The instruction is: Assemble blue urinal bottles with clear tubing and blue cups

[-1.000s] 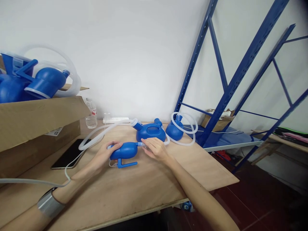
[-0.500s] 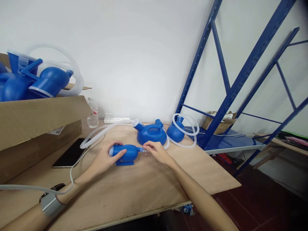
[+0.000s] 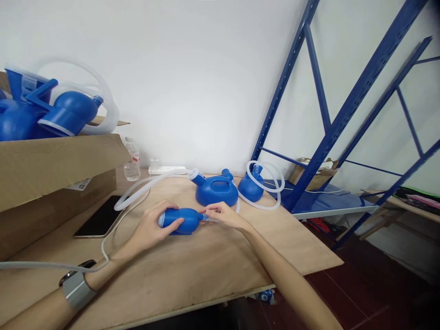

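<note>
gripped blue bottle (image 3: 187, 219) in left hand (image 3: 151, 224), lying sideways over tabletop (image 3: 206, 270); could not see inside. pinched clear connector (image 3: 205, 217) at its neck with right hand (image 3: 226, 215). noted blue vessels (image 3: 77, 110) and looped tubing (image 3: 112, 115) heaped above rim of cardboard box (image 3: 62, 160), left. counted 2 more blue containers (image 3: 216, 195) behind, with pale hoses (image 3: 172, 174).

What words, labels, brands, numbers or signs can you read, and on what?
None can be read.
Clear bottle: red-and-white label, lettering too small.
Cardboard box: white sticker with dark print, too small and partly covered.
Blue-and-white item below the table edge: markings too blurred.
Held blue piece: no print visible.
</note>
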The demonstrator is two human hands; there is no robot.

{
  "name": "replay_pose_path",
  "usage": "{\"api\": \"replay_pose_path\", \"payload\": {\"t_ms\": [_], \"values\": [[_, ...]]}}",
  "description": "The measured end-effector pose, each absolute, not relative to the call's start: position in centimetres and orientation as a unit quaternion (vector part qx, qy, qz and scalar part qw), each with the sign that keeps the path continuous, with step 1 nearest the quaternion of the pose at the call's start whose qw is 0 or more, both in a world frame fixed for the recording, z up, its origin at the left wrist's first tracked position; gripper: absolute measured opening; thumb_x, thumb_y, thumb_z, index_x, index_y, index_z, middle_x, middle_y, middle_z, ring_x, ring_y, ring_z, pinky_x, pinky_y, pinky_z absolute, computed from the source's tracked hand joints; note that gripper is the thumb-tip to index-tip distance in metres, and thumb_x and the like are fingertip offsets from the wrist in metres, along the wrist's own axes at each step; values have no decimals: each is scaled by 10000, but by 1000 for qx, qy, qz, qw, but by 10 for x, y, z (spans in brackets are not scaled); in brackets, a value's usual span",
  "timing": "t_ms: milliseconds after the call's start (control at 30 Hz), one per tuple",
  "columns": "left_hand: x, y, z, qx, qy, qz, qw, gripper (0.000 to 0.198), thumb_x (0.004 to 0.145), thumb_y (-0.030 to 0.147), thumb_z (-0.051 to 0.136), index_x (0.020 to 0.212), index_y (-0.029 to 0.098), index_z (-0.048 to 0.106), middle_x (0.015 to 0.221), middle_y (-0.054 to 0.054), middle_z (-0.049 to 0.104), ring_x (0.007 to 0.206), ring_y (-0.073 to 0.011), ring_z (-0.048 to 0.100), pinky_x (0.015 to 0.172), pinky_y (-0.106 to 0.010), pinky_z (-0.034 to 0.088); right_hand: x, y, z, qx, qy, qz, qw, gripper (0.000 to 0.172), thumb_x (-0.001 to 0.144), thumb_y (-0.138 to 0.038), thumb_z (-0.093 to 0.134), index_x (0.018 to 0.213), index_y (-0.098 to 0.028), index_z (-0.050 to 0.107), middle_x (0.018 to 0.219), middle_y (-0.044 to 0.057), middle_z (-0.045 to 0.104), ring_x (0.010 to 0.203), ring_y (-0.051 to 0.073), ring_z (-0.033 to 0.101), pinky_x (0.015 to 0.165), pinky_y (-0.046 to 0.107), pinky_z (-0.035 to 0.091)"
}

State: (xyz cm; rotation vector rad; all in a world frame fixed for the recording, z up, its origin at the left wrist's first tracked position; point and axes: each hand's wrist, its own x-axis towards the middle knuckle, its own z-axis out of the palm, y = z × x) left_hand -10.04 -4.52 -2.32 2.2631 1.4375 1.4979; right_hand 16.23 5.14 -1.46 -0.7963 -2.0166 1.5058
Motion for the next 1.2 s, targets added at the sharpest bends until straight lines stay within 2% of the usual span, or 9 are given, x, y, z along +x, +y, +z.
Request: {"api": "replay_pose_path", "payload": {"t_ms": [100,333,533,667,800,933,1100,1200], "values": [[-100,-45,-23,742,463,484,31,263,876,456,693,987,217,689,977,-51,763,913,-243,727,841,-363,564,168,56,-16,-297,-759,526,242,587,792,-628,776,1144,-159,795,1066,100,799,931,229,742,854,357,568],[-100,-45,-25,755,447,480,-4,256,887,449,684,1001,220,692,992,-68,770,907,-238,734,844,-361,589,158,60,-25,-334,-714,536,301,628,691,-612,854,1091,-130,811,904,101,810,861,242,751,864,389,572],[-103,-46,-34,800,344,464,-160,259,889,333,733,1119,219,702,1052,-96,767,892,-222,743,807,-325,602,150,54,-26,-349,-684,552,325,550,664,-625,864,888,-124,825,895,117,808,842,245,757,830,360,570],[-109,-44,-46,813,309,424,-252,358,875,296,775,1210,234,666,1125,-126,759,992,-258,744,838,-363,610,150,51,-24,-339,-681,554,338,541,672,-628,857,882,-131,825,917,117,807,879,241,757,866,355,558],[-116,-43,-49,835,248,374,-317,349,879,257,771,1210,285,665,1118,-97,777,1055,-280,750,799,-364,622,148,49,-24,-334,-699,559,297,567,698,-650,831,896,-119,821,880,106,799,829,230,743,794,333,548],[-116,-50,-39,867,169,315,-347,318,914,129,651,1176,304,692,1081,-66,792,1063,-276,757,802,-372,630,150,53,-27,-323,-710,577,243,595,677,-674,835,854,-107,811,807,77,780,740,188,713,728,288,519],[-108,-55,-29,868,107,291,-387,279,902,97,622,1108,251,730,1093,-69,778,1093,-263,731,910,-407,608,155,62,-28,-300,-688,647,133,690,640,-740,822,888,-97,784,797,79,770,597,156,698,662,280,540],[-106,-51,-27,849,94,297,-426,233,920,97,607,1095,191,729,1099,-95,758,1074,-273,716,924,-442,585,158,66,-28,-294,-684,655,129,707,680,-749,794,978,-107,780,878,92,782,682,162,736,701,265,555]]}}
